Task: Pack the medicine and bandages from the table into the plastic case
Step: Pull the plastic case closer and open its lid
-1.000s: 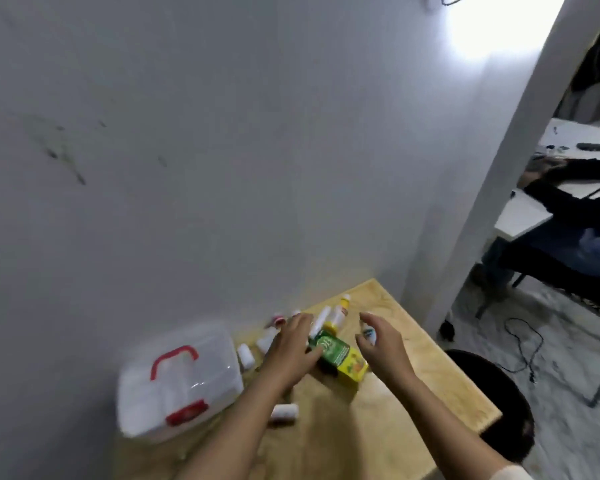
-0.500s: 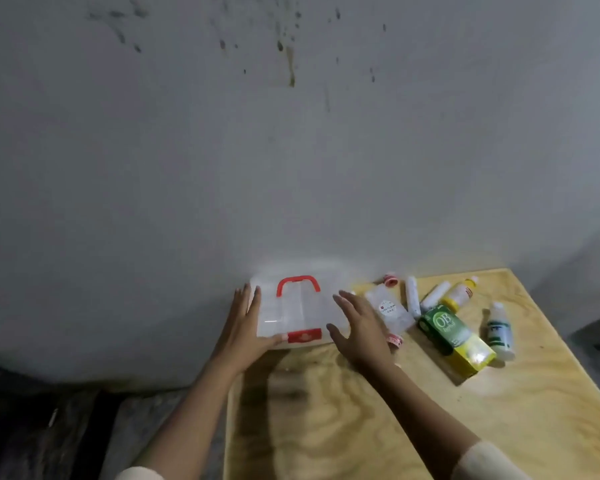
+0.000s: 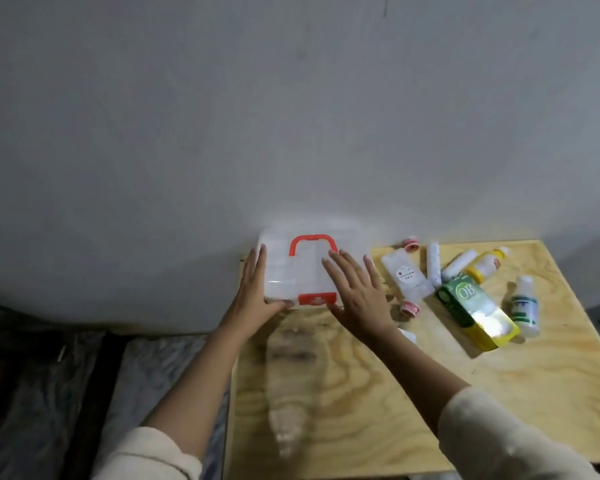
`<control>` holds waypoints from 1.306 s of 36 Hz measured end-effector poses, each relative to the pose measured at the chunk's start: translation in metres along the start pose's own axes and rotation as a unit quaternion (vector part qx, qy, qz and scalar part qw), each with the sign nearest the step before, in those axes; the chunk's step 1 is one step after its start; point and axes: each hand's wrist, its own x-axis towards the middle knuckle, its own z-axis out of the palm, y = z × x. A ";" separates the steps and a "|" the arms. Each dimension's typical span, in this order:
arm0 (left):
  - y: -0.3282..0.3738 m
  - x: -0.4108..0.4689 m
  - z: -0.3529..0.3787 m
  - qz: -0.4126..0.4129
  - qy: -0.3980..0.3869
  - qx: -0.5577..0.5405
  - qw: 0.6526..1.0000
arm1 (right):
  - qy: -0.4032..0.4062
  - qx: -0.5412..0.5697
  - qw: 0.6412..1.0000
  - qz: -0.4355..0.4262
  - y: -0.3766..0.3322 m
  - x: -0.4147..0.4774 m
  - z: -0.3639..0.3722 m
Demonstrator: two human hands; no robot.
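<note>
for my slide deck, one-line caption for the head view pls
Left hand and right hand on the closed plastic case, medicine unpacked on the table.

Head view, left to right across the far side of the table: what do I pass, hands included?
Left hand → plastic case → right hand → clear packet → green and yellow box → white bottle with green label.

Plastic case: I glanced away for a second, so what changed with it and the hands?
Both hands went from the green box across to the plastic case: the left hand now rests against its left side, the right hand lies flat on its top. The case stays closed; the box stays on the table.
</note>
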 end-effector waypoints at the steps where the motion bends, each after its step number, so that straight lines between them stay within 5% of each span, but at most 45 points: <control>1: 0.000 0.000 0.001 0.002 0.003 0.000 1.000 | 0.007 0.000 1.000 0.001 0.000 0.000 0.001; 18: -0.008 0.000 0.005 0.045 0.018 -0.057 0.997 | 0.076 0.126 0.979 -0.144 0.012 -0.017 0.005; 47: -0.007 -0.031 0.020 0.000 0.055 -0.228 0.972 | 0.014 0.306 0.952 -0.016 0.000 -0.007 -0.047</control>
